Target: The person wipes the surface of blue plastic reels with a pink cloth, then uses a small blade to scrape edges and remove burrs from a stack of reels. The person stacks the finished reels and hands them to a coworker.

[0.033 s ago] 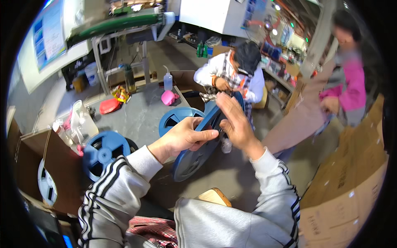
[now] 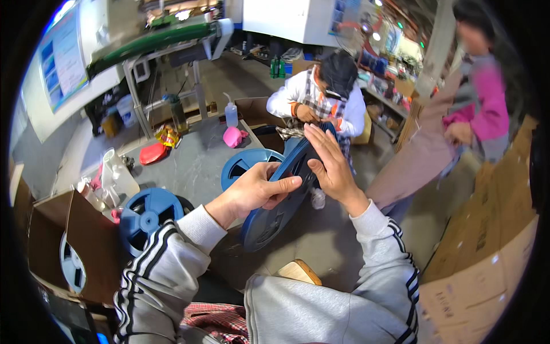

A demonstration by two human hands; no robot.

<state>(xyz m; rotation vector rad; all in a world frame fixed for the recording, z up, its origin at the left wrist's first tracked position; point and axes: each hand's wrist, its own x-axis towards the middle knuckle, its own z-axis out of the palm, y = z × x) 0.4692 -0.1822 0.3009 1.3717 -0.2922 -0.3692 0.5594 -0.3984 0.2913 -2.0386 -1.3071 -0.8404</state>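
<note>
A blue plastic reel [image 2: 264, 226] stands on edge and tilted in front of me. My left hand [image 2: 255, 189] is closed on its near side, with the thumb lying across the face. My right hand [image 2: 333, 169] is open, its fingers stretched out along the reel's upper right side and the palm toward it. The fingertips seem to touch the rim. Just behind my left hand, a second blue reel [image 2: 234, 165] lies on the grey table [image 2: 192, 172]. Another blue reel [image 2: 150, 219] is by my left forearm, next to the table's near edge.
A cardboard box [image 2: 94, 246] holding a pale reel [image 2: 71, 264] is at the left. On the table are a squeeze bottle [image 2: 231, 114], a pink item [image 2: 234, 136] and a red one [image 2: 153, 152]. A co-worker [image 2: 338, 86] sits opposite; another person [image 2: 481, 109] stands right, near cardboard [image 2: 481, 229].
My right hand has shifted slightly right along the reel. My left hand keeps its grip. The whole view has moved a little.
</note>
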